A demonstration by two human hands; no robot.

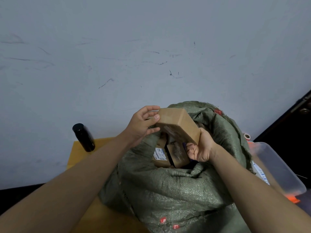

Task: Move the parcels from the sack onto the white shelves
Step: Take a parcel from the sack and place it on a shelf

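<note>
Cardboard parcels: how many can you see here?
3 clearly: one box held above the green sack by both hands, a labelled box and a scuffed one inside its mouth. More probably lie hidden below.

text: none legible | white label (159, 153) on parcel in sack (168, 187): print too blurred

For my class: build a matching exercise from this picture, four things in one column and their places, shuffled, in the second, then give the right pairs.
Things
1. plain brown cardboard box
2. woven green sack
3. black cylindrical bottle
4. clear plastic tub

Places
A. on the yellow surface, by the wall
B. held in both hands above the sack's mouth
C. right of the sack
D. in the middle, open, holding parcels

Pairs: 1-B, 2-D, 3-A, 4-C
</note>
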